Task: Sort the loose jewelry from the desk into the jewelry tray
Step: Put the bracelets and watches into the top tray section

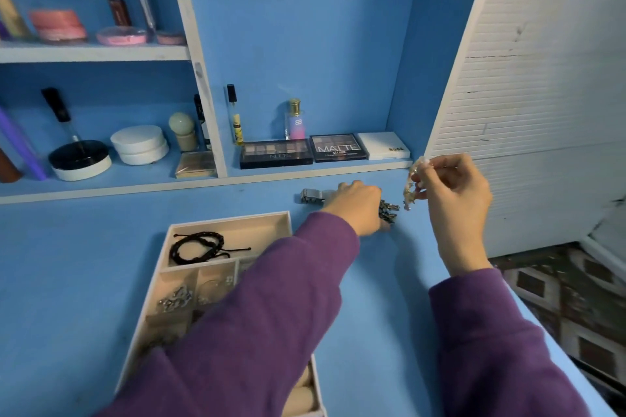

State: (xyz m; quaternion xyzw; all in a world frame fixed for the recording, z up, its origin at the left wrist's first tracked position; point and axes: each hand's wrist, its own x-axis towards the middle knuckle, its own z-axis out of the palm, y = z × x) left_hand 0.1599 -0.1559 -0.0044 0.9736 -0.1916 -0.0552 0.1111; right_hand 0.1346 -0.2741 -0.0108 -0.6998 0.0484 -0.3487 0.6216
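- The jewelry tray (286, 218), pale with cream compartments, lay at lower centre on the blue desk (84, 264); its far compartment held black cord bracelets (200, 246), and a smaller one held silvery pieces (174, 298).
- A loose dark metallic chain (389, 209) lay on the desk right of centre, with a silver watch band (313, 196) just behind it.
- The left hand (360, 205), in a purple sleeve, was down on the desk with fingers curled over the chain, touching it; the grip itself was hidden.
- The right hand (454, 195), raised at the right, pinched a pale beaded piece (410, 188) between fingertips, hanging clear of the desk.
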